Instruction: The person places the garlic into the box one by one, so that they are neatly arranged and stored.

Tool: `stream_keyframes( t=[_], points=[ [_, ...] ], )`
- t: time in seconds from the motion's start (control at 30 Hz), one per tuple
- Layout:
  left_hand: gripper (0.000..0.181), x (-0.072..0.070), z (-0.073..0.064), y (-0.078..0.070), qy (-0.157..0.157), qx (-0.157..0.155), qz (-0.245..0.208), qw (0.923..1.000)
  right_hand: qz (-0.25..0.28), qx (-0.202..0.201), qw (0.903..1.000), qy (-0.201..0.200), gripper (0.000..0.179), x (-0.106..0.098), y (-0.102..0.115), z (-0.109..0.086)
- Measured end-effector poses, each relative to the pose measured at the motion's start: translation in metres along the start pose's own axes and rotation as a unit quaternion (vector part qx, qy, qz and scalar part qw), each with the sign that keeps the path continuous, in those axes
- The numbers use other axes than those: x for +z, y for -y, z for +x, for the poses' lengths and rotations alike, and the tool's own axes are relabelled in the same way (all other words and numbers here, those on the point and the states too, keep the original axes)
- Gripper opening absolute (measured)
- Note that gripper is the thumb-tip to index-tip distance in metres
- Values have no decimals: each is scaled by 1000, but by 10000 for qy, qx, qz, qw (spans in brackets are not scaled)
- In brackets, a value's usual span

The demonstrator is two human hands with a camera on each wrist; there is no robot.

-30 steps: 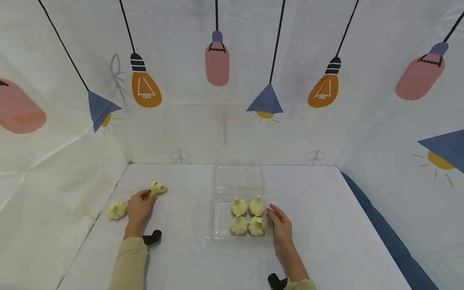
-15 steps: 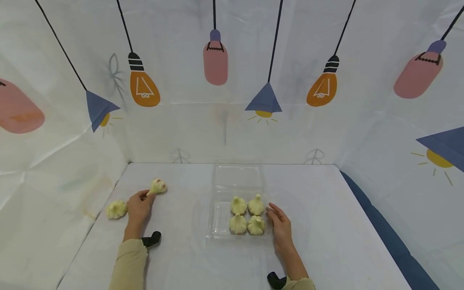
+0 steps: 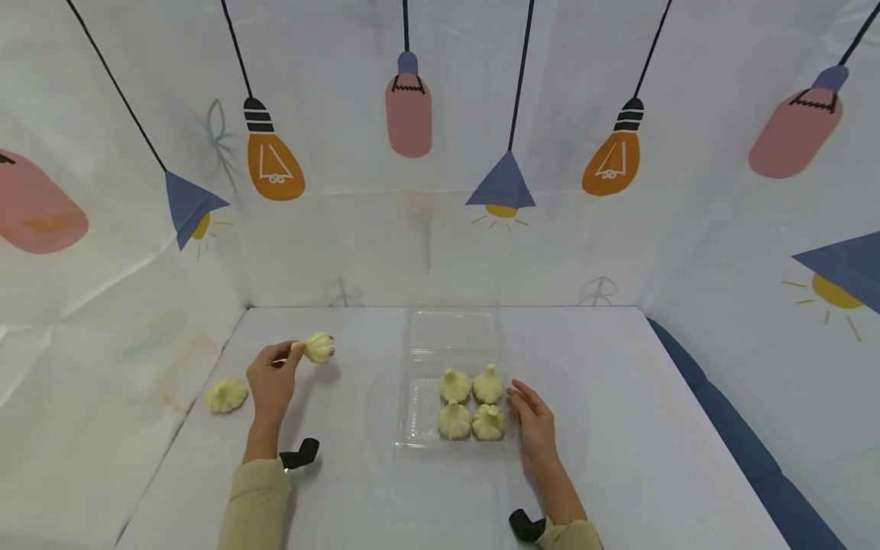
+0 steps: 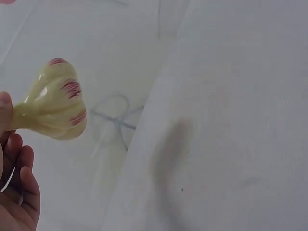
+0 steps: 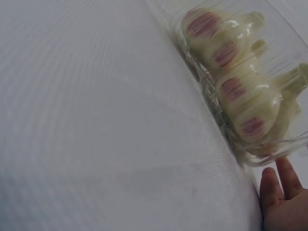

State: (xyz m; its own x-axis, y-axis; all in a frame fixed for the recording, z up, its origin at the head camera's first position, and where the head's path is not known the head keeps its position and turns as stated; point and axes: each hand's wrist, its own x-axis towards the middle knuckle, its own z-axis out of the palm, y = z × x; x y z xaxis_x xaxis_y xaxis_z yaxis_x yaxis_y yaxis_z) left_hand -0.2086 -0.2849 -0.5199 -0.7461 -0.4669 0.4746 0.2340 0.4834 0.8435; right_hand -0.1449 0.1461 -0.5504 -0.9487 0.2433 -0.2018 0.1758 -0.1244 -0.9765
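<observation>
My left hand (image 3: 272, 386) pinches a garlic bulb (image 3: 319, 347) by its stem, above the left part of the table. In the left wrist view that bulb (image 4: 57, 103) is pale yellow-green with purple patches at its root end, tilted sideways. A second bulb (image 3: 226, 395) lies left of this hand. Several similar bulbs (image 3: 454, 421) sit together in the right part of a clear plastic clamshell box (image 3: 419, 416). Beside the box's right wall is my right hand (image 3: 536, 428), fingers loosely bent; in the right wrist view its fingertips (image 5: 286, 168) are right at the box's edge.
The box's transparent lid (image 3: 451, 332) lies folded back toward the rear wall. A white table (image 3: 632, 458) carries everything, with a lamp-patterned white curtain (image 3: 330, 244) on the far and side edges. Dark blue fabric (image 3: 715, 412) shows past the right edge.
My left hand has lifted the garlic bulb off the table and moved slightly right; a shadow now shows below it. The right hand stays beside the box.
</observation>
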Motion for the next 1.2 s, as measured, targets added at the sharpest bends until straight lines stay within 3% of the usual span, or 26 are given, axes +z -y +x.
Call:
stream_keyframes(
  t=[0.27,0.5,0.7,0.93,1.2],
  points=[
    [14,14,-10,-32,297,808,-476,9952,61,-51,10000,-30,37,0,-1,-1],
    [14,16,-26,-81,694,1284,-624,9873,10,-133,9999,-19,38,0,-3,-1],
    [15,23,-30,-84,904,1493,-801,9814,35,-114,9999,35,38,0,1,-1],
    [16,28,-35,-106,1129,1628,-712,9776,7,-140,9999,67,37,-1,0,0],
    [15,38,-39,-118,1348,1822,-773,9709,48,-66,10000,40,37,-2,-1,0]
  ],
)
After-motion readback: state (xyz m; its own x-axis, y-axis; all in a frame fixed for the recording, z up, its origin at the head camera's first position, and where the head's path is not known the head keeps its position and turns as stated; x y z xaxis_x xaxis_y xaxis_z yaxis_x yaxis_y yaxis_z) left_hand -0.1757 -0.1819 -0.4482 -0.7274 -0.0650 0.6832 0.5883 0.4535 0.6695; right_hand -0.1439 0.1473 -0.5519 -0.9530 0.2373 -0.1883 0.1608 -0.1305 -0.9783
